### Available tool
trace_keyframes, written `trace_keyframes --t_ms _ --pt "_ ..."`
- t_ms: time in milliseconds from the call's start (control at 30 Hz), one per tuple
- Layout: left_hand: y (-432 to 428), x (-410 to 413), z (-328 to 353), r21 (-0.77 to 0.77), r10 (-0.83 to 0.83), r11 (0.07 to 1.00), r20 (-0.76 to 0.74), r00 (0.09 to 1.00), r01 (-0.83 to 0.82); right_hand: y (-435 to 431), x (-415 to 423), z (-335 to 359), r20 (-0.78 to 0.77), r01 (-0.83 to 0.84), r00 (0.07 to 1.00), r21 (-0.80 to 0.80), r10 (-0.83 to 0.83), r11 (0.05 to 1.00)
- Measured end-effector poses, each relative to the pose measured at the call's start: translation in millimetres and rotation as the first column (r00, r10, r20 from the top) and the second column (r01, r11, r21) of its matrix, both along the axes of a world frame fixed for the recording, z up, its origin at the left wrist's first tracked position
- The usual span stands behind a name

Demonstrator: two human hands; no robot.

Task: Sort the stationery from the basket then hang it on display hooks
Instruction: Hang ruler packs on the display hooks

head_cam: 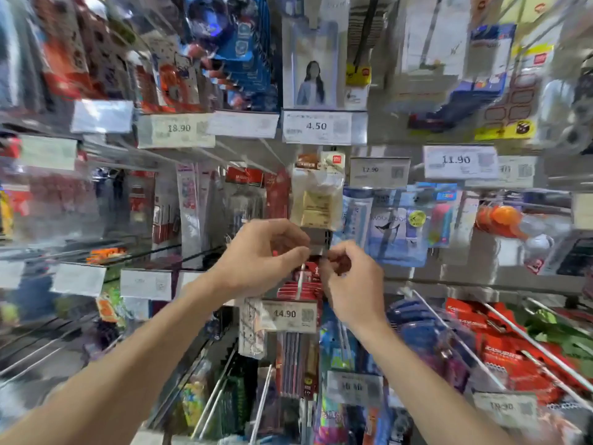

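Reaching up at the display rack (465, 279) now, which fills the view with hooks and hanging packets on every side of the 14.90 price tag (290, 314). That tag is our marker.

Well above it hangs a cream packet (316, 207). Up and to its right are the blue whale-print packets (390, 229). Down to its right, red packs (500, 358) are strung along long rods.

Both forearms rise from below the tag and meet just above it. The left hand (266, 252) sits up and to the tag's left, fingers curled in, thumb and forefinger pressed together. The right hand (349, 284) is just above the tag's right corner, curled the same way, fingertips pinched tight. Neither hand is spread. As far as the blur allows, both pinch the top of one red packet (309, 268), held directly above the tag and between the two hands.

The hook (300, 281) runs from the tag up towards that packet, with a row of matching red packets (288, 290) on it.

My read is that this item is sorted to its proper hook and the hanging is mid-step. Whether the packet's hole is over the hook, I cannot tell, because it is too smeared. The basket is out of view, so what remains to sort is anyone's guess.
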State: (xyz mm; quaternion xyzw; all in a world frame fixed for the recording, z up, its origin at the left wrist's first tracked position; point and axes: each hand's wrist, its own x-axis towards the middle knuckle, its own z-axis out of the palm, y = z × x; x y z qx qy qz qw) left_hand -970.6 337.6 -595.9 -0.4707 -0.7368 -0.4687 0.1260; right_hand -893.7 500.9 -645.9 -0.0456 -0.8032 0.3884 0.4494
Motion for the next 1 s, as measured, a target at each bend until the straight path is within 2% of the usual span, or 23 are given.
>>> trace_keyframes --t_ms 100,233,333,433,533,700,800,900,1000 --pt "-17 2 29 -0.137 0.086 0.987 -0.026 0.996 -0.089 -27 9 30 0.118 -0.155 0.981 0.000 0.154 0.988" --pt "-62 -3 68 -0.368 0.222 0.909 0.030 0.975 -0.195 -55 12 65 0.408 -0.205 0.898 0.055 0.165 0.977" --pt "-103 2 91 -0.552 0.382 0.787 0.085 0.920 -0.275 -88 16 107 0.624 -0.291 0.771 0.168 0.127 0.942" --pt "-146 23 115 -0.663 0.464 0.697 0.128 0.877 -0.272 -125 23 155 0.771 -0.430 0.605 0.105 0.199 0.897" --pt "-189 60 148 -0.701 0.544 0.655 0.180 0.820 -0.281 -160 32 197 0.817 -0.555 0.509 0.071 0.271 0.829" --pt "-278 135 203 -0.693 0.710 0.595 0.217 0.670 -0.406 -226 59 268 0.810 -0.699 0.436 0.031 0.392 0.714" --pt "-332 189 241 -0.669 0.779 0.548 0.190 0.597 -0.503 -279 80 313 0.783 -0.820 0.407 0.087 0.469 0.566" --pt "-382 258 278 -0.624 0.873 0.462 0.193 0.448 -0.630 -343 108 352 0.751 -0.899 0.364 0.127 0.552 0.420" --pt "-440 344 300 -0.608 0.942 0.336 0.201 0.270 -0.719 -417 148 377 0.724 -0.952 0.294 0.166 0.624 0.256"
